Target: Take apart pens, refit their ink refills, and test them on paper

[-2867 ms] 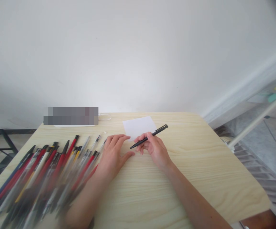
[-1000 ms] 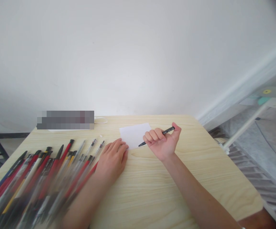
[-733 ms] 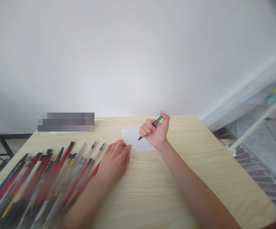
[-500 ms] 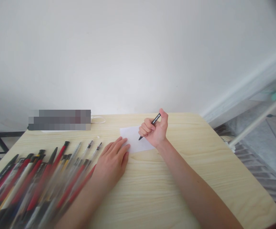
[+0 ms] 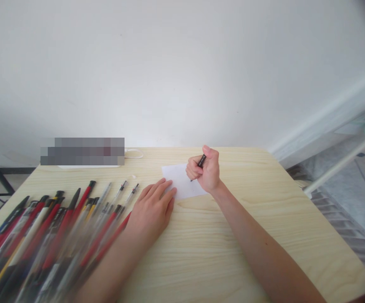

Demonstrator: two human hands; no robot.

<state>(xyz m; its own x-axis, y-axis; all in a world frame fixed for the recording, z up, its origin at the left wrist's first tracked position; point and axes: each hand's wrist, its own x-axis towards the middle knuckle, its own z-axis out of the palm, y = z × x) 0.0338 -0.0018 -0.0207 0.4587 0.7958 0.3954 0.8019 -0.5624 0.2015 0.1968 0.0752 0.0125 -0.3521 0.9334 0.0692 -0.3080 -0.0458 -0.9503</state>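
Observation:
A black pen (image 5: 202,160) is gripped in my right hand (image 5: 210,173), its fingers curled round the barrel and the thumb over the upper end. The pen slants, with its narrow tip down towards a white sheet of paper (image 5: 185,189). Whether the tip touches the sheet I cannot tell. Palm down, my left hand (image 5: 153,208) lies with fingers stretched out and its fingertips on the paper's left edge. Part of the paper is hidden under both hands.
Many pens and refills (image 5: 70,210) in red, black, white and clear lie on the left of the wooden table (image 5: 188,252), partly under my left forearm. A blurred-out object (image 5: 83,152) sits at the back left, with a white cord loop (image 5: 134,150) beside it. A white wall rises behind.
My right thumb has come down onto the upper end of the pen, and less of the pen shows. The left hand stays on the paper. The whole view has shifted slightly.

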